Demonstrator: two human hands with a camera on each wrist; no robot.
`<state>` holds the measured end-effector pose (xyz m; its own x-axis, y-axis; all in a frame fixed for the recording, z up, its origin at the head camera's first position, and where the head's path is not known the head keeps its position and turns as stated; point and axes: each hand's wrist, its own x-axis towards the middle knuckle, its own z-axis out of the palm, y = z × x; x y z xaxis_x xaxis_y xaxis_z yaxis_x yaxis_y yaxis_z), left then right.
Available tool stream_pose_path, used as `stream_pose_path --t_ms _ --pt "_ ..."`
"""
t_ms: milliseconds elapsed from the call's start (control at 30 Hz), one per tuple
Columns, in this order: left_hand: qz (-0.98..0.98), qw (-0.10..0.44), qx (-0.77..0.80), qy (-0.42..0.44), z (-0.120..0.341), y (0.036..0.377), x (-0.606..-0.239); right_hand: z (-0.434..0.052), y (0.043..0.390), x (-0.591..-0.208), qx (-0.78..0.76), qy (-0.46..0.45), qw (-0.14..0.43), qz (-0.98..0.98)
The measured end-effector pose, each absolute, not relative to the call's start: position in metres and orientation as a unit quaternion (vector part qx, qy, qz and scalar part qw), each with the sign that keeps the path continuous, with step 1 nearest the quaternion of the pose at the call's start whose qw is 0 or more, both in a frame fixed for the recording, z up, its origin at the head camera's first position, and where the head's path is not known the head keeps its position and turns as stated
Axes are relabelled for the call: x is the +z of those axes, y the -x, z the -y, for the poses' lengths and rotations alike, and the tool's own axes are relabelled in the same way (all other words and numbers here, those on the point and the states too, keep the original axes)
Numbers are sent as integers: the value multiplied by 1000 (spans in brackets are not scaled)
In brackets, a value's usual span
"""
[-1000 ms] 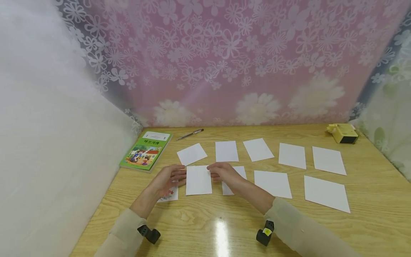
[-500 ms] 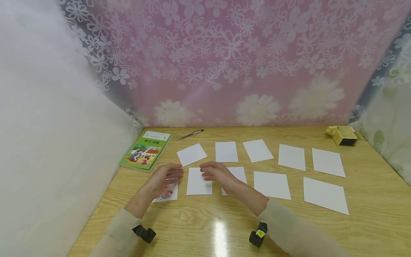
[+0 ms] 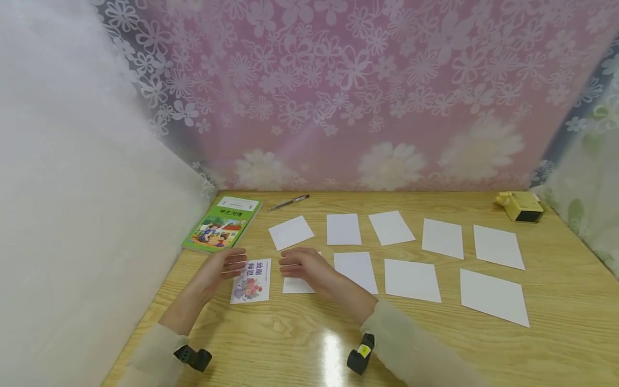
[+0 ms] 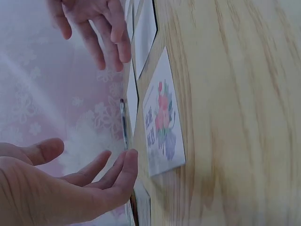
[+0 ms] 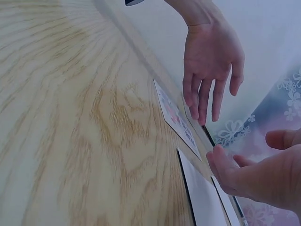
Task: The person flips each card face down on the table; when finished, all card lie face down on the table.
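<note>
A white card printed with flowers and lettering (image 3: 251, 287) lies flat near the table's left side. Just over its left edge hovers my left hand (image 3: 213, 274), fingers loosely straight and holding nothing; the left wrist view shows it apart from the printed card (image 4: 162, 122). My right hand (image 3: 311, 271) hangs above a plain white card (image 3: 296, 287) and partly hides it. Its fingers are relaxed and hold nothing. In the right wrist view, both palms face each other across a gap, my right hand (image 5: 263, 174) nearer and my left hand (image 5: 211, 61) beyond.
Two rows of plain white cards (image 3: 355, 271) lie across the wooden table (image 3: 271, 349). A green book (image 3: 220, 226) lies at the back left, beside a pen (image 3: 289, 202). At the back right stands a yellow object with a dark face (image 3: 521, 207).
Both hands have moved left, off the plain card that they touched at its sides a second ago. That card now lies still, and more of the printed card shows.
</note>
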<state>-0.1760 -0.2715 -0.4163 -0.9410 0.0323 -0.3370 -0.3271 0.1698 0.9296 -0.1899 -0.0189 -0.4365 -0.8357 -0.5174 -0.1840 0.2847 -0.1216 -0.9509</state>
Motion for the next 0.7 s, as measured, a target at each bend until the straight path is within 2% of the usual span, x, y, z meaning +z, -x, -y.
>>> stream_pose_path --t_ms 267,433,700 --pt "-770 144 603 155 288 170 -413 38 193 -442 -756 49 302 -578" --pt "-759 158 606 180 288 168 -414 45 192 -445 -767 29 297 -568" --pt "-744 149 621 196 287 169 -419 52 187 -447 -782 17 275 -560"
